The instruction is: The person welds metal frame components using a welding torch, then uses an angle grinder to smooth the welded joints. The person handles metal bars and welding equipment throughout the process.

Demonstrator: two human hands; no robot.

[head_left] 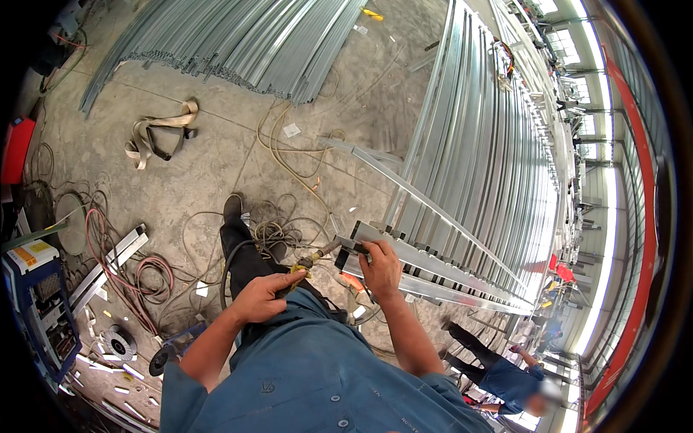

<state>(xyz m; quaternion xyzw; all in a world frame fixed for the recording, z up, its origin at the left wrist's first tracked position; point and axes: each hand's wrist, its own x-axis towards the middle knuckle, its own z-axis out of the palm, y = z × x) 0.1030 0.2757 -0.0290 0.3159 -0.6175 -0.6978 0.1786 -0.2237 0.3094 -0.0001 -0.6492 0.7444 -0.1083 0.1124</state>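
While the left hand (261,296) closes around a welding torch (312,260) at centre frame, the right hand (380,268) grips the end of a long galvanised steel channel (433,268) running toward the lower right, likely stiff, heavy and sharp-edged, best gripped on its flat flange.

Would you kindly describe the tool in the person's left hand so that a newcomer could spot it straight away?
Start from the long stack of grey metal channels on the right, and follow it down to its near end, where the right hand grips a channel. Just left of that, the left hand holds a welding torch. Unlike the loose cables lying on the floor, it has a yellow grip and a brass-coloured nozzle aimed at the channel's end.
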